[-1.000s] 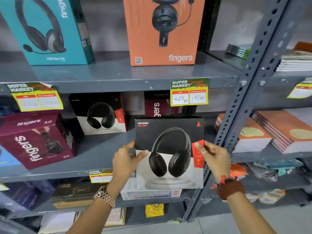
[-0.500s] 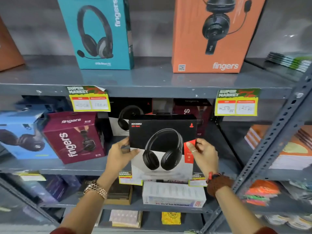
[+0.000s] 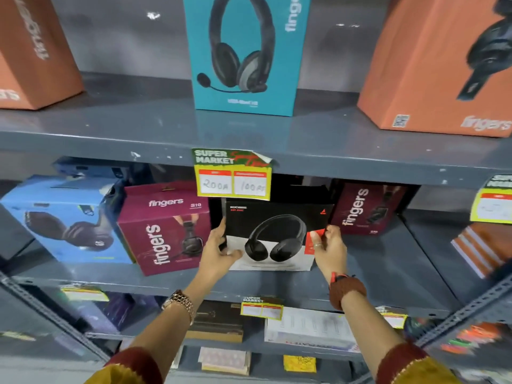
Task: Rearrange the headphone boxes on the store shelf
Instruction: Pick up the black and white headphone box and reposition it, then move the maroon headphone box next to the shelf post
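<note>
A black-and-white headphone box (image 3: 273, 236) stands on the middle shelf (image 3: 382, 275), between a maroon "fingers" box (image 3: 163, 228) on its left and a second maroon box (image 3: 365, 209) behind it to the right. My left hand (image 3: 219, 250) grips the box's left edge. Its right edge is held by my right hand (image 3: 329, 246), over the red strip. The box's bottom edge rests on or just above the shelf. A blue headphone box (image 3: 61, 217) lies at the far left of the same shelf.
On the upper shelf stand a teal headset box (image 3: 246, 54) and orange boxes at the left (image 3: 33, 51) and right (image 3: 443, 65). A yellow price tag (image 3: 234, 176) hangs over the held box's top. Notebooks (image 3: 482, 248) lie at right; lower shelves hold flat boxes.
Both hands have carried the black-and-white box up and back into the middle shelf, beside the maroon box. The view has shifted left and moved closer to the shelf.
</note>
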Demonstrator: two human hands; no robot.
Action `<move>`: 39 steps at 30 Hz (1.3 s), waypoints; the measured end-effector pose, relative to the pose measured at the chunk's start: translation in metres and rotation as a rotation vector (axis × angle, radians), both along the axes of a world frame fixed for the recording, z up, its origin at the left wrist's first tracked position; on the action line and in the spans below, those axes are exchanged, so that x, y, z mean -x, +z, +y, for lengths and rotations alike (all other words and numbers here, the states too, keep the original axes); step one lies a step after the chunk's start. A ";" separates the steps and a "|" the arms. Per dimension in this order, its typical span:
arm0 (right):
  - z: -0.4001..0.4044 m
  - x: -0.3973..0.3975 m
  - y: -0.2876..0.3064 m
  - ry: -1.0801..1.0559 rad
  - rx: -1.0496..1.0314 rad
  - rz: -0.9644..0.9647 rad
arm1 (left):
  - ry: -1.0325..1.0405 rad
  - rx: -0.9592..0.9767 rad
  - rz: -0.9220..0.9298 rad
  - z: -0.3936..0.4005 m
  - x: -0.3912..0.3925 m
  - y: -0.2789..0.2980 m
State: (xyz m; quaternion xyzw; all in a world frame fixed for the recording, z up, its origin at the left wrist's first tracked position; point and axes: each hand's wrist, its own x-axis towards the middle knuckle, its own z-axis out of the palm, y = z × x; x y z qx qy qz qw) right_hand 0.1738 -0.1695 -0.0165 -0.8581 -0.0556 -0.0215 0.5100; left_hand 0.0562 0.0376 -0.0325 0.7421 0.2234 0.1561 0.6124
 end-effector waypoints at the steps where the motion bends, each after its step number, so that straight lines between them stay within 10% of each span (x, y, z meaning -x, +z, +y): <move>1: 0.000 0.001 -0.001 -0.013 -0.007 -0.008 | -0.033 -0.007 -0.022 0.002 0.002 -0.004; 12: 0.018 0.049 -0.037 -0.181 -0.082 0.307 | 0.261 0.092 -0.135 0.029 0.083 -0.031; 18: 0.106 0.095 -0.023 0.272 -0.164 0.363 | 0.584 0.071 -0.346 0.080 0.111 0.000; 29: 0.187 0.118 0.022 0.480 -0.190 0.279 | 0.362 0.238 -0.205 0.114 0.109 0.028; 39: 0.093 0.150 0.019 0.621 -0.261 0.276 | 0.547 0.170 -0.294 0.024 0.166 0.020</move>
